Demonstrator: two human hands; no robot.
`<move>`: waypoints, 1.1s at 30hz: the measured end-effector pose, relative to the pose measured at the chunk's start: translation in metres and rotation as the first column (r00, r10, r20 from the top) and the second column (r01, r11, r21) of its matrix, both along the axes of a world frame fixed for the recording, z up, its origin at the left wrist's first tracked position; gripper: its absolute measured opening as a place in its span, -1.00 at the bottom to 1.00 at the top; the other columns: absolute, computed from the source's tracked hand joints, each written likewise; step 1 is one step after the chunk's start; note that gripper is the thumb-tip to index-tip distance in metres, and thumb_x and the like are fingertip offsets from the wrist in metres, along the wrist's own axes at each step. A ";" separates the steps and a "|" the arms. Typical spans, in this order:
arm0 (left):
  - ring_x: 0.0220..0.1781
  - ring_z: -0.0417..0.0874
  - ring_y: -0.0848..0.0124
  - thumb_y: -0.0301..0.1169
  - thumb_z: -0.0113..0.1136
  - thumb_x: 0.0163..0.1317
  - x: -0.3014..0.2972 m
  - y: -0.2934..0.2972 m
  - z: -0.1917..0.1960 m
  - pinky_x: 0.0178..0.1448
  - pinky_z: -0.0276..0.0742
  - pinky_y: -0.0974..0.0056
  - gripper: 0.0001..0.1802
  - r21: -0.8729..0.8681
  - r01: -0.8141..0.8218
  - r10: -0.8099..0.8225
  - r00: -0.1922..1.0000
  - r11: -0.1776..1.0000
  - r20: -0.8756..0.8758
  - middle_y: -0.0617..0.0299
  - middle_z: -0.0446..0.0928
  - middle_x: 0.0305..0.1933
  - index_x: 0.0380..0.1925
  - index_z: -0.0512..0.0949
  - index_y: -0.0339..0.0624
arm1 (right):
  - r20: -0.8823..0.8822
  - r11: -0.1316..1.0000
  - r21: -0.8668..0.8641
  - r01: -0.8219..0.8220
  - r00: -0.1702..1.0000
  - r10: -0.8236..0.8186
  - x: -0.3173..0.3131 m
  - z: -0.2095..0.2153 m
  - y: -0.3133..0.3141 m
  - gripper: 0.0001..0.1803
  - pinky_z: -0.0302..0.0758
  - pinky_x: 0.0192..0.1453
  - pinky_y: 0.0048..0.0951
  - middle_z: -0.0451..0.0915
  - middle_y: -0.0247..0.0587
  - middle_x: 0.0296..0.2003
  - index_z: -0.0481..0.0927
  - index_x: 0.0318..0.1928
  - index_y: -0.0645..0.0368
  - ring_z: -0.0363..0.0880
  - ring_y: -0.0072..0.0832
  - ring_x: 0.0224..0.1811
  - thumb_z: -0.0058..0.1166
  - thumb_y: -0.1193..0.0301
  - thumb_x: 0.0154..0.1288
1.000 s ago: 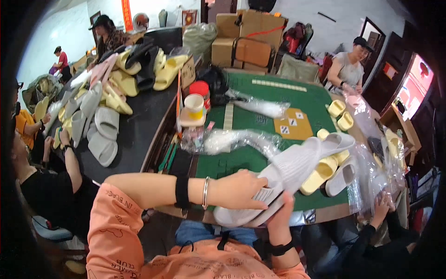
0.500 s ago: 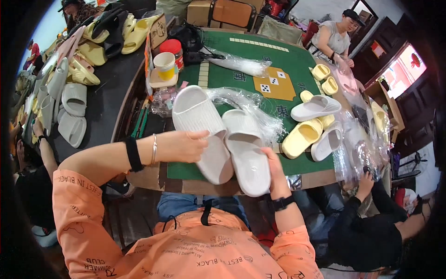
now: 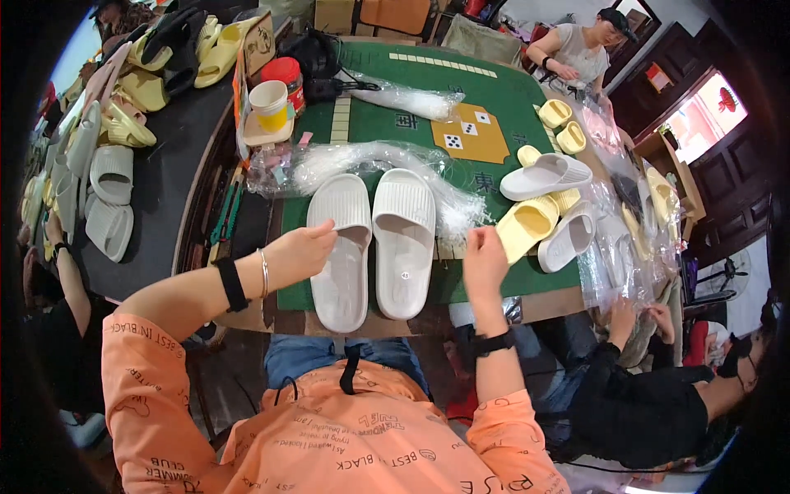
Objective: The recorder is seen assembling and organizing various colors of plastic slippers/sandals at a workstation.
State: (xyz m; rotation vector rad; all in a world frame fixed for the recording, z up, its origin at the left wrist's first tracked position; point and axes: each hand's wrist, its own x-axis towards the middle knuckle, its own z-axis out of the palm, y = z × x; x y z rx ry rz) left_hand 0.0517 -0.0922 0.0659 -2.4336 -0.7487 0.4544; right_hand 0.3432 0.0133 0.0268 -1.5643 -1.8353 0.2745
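Observation:
Two light grey slide sandals lie side by side on the green table [image 3: 300, 280], soles down: the left slide [image 3: 340, 288] and the right slide [image 3: 405, 276]. My left hand [image 3: 303, 251] is closed at the left slide's outer edge, fingertips pressed together; what they hold, if anything, is hidden. Right of the pair, my right hand [image 3: 485, 262] is closed by the loose ends of a bundle of thin clear plastic strands [image 3: 387, 156]. Anything in its fingers is too small to make out. The bundle lies behind the slides, partly in clear wrap.
Yellow slides [image 3: 527, 229] and grey slides [image 3: 546, 175] lie to the right, beside clear plastic bags [image 3: 613, 263]. A cup [image 3: 269, 105] and a red-lidded jar [image 3: 284, 74] stand back left. More slides pile on a dark table [image 3: 177, 165]. Co-workers sit around.
The right slide has left my right hand and now stands beside the left one on the table. My right hand has moved up to the strand ends. My left hand has shifted slightly left.

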 end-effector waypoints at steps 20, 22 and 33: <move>0.14 0.25 0.18 -0.13 0.22 -0.15 0.086 -0.015 -0.033 0.14 0.15 -0.03 -0.34 -0.487 -0.297 0.559 0.593 0.821 0.580 -0.05 0.20 0.10 0.03 0.31 -0.02 | -0.048 0.930 -0.279 -0.238 0.971 0.234 0.012 -0.022 0.015 -0.78 0.37 -0.33 -0.18 0.49 0.06 -0.52 0.44 -0.42 0.29 0.48 -0.07 -0.41 -0.04 0.34 0.13; 0.09 0.30 0.14 -0.16 0.22 -0.13 0.088 -0.011 -0.032 0.11 0.25 0.11 -0.33 -0.517 -0.285 0.577 0.568 0.807 0.587 -0.04 0.18 0.11 0.05 0.29 -0.04 | -0.054 0.922 -0.300 -0.246 0.969 0.241 0.010 -0.023 0.020 -0.80 0.37 -0.35 -0.19 0.49 0.05 -0.52 0.44 -0.43 0.28 0.47 -0.06 -0.42 -0.05 0.36 0.13; 0.00 0.37 0.14 -0.20 0.20 -0.12 0.079 -0.017 -0.044 0.07 0.30 0.16 -0.39 -0.512 -0.289 0.578 0.554 0.809 0.600 -0.06 0.19 0.09 0.02 0.33 -0.04 | -0.832 0.832 0.225 -0.507 0.345 0.435 0.003 0.128 -0.034 -0.80 0.15 0.20 -0.36 0.48 -0.01 -0.16 0.37 -0.47 0.37 0.39 -0.32 -0.02 -0.30 0.52 0.22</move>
